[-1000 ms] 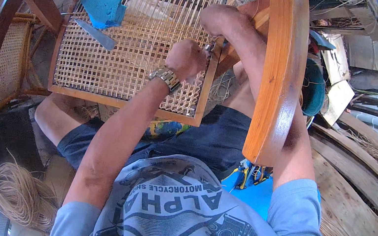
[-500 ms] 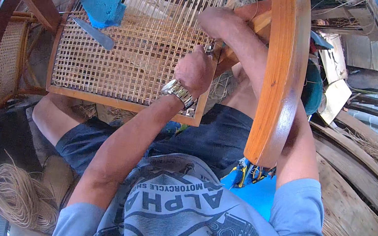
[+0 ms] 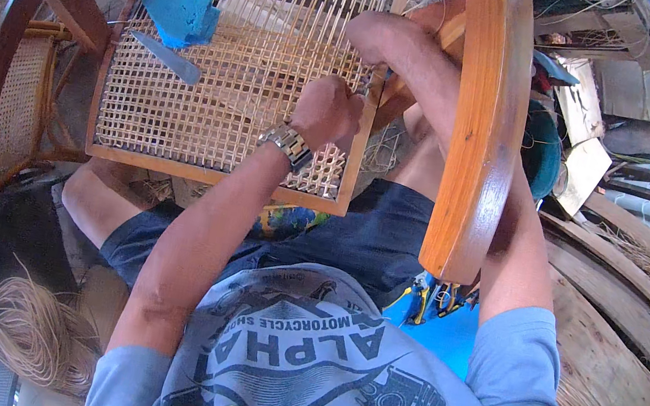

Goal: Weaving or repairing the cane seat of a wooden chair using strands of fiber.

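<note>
The left hand (image 3: 325, 108) rests on the woven cane seat (image 3: 220, 108) of a wooden chair, close to the seat's right rail. Its fingers are curled shut in a fist, and they seem to pinch a thin cane strand at the weave, though the strand is too fine to make out for sure. A metal wristwatch (image 3: 287, 145) sits on that wrist, just behind the fingers.

The right hand (image 3: 379, 36) lies a little farther from the person, at the same right edge of the seat, fingers bent down onto the weave. What they grip, if anything, cannot be told from this view. The two hands are near each other but apart.

A thick wooden chair arm (image 3: 475, 125) crosses in front of the right forearm and hides much of it.

Well off to the left of the fingers, on the far left part of the seat, a crumpled blue cloth (image 3: 180, 15) lies beside a flat metal blade (image 3: 164, 57) that points toward it. The back part of the seat holds only straight strands; the near part is woven into open mesh.

Below the left elbow, on the floor, lies a loose coil of cane (image 3: 33, 330). To the right of the chair arm stands a teal bucket (image 3: 541, 153).
</note>
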The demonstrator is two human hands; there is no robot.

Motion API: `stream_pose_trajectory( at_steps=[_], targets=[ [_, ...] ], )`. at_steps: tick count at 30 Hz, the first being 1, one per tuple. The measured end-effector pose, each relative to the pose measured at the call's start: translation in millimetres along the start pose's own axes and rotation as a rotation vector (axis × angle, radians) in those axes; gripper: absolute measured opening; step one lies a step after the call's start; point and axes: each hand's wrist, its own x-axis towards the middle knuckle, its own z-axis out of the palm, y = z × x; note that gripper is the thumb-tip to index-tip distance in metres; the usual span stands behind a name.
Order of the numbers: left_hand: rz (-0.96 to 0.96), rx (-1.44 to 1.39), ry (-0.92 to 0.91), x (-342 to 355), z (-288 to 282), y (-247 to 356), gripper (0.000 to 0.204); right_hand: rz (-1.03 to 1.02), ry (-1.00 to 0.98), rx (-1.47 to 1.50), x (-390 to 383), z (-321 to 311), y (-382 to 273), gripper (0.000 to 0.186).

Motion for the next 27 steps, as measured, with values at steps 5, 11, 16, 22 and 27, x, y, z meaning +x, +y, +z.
stream_pose_trajectory(
  at_steps=[5, 11, 16, 22, 27],
  targets=[
    [-0.042, 0.134, -0.253, 18, -11, -9, 0.031, -0.018, 0.135, 0.028, 8, 5, -1, 0.020],
    [0.593, 0.621, -0.237, 34, -27, -20, 0.036, 0.012, 0.041, -0.043, 13, 12, 8, 0.025],
    [0.165, 0.301, -0.467, 52, -37, -10, 0.042, 0.219, 0.333, 0.369, 19, 18, 7, 0.027],
    [0.112, 0.370, -0.521, 59, -44, 1, 0.045, 0.076, 0.154, 0.085, 0, 8, 5, 0.028],
    [0.043, 0.386, -0.703, 71, -54, 9, 0.043, 0.114, 0.141, 0.232, -7, -1, -1, 0.026]
  ],
)
